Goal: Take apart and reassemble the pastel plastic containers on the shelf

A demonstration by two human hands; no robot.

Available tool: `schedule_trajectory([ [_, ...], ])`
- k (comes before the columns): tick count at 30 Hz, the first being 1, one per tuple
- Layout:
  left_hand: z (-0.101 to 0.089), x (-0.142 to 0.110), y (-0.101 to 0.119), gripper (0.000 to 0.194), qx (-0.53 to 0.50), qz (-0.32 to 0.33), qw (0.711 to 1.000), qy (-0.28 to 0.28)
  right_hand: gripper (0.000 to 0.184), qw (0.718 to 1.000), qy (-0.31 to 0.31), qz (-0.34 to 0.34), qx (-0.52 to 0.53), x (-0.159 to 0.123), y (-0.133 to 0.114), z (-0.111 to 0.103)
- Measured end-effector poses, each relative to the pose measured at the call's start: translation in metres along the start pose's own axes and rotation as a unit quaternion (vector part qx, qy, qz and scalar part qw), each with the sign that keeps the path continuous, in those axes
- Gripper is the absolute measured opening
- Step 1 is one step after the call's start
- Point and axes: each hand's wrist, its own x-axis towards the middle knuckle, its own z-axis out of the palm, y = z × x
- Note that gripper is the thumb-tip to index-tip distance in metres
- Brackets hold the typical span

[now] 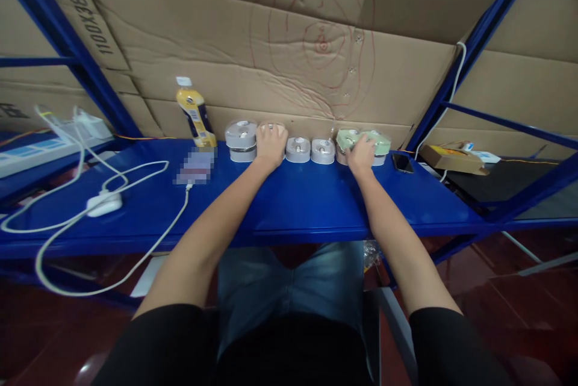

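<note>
A row of small rounded boxes with clear tops stands along the back of the blue shelf. My left hand (270, 146) is closed over a pale box (280, 129) and hides most of it. To its left is a stack of grey boxes (241, 140). Two single grey boxes, one (298, 150) beside the other (323, 151), sit between my hands. At the right end, green boxes rest on paler ones. My right hand (362, 154) has its fingers curled over a green box (378, 141), next to another green box (347, 138).
A yellow drink bottle (195, 112) stands at the back left, near a blurred phone-like device (196, 166) on a white cable. A white charger (103, 203) and looped cables lie further left. A dark phone (402, 162) and an open carton (454, 159) are at the right, by blue posts.
</note>
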Motion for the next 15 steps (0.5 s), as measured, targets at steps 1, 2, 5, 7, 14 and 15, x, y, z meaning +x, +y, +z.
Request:
schedule_trajectory([
  [1, -0.001, -0.002, 0.003, 0.061, 0.018, -0.005, 1.0, -0.003, 0.055, 1.0, 0.004, -0.005, -0.006, 0.0, 0.0, -0.002],
  [2, -0.003, -0.005, 0.006, 0.061, 0.039, -0.01, 0.999, -0.009, 0.051, 1.0, 0.008, -0.009, -0.013, -0.001, -0.001, -0.005],
  [5, -0.009, -0.01, 0.016, 0.063, 0.098, -0.018, 0.995, -0.03, 0.045, 0.999, 0.022, -0.014, -0.027, -0.005, -0.007, -0.013],
  [7, -0.012, -0.013, 0.02, 0.064, 0.124, -0.016, 0.991, -0.037, 0.044, 0.999, 0.026, -0.015, -0.027, -0.008, -0.01, -0.018],
  [14, -0.012, -0.02, 0.02, 0.065, 0.158, 0.022, 0.987, -0.029, 0.046, 0.999, 0.036, -0.031, -0.01, -0.008, -0.009, -0.018],
  [15, -0.012, -0.021, 0.019, 0.064, 0.146, 0.028, 0.989, -0.022, 0.046, 0.999, 0.041, -0.034, -0.003, -0.007, -0.008, -0.017],
])
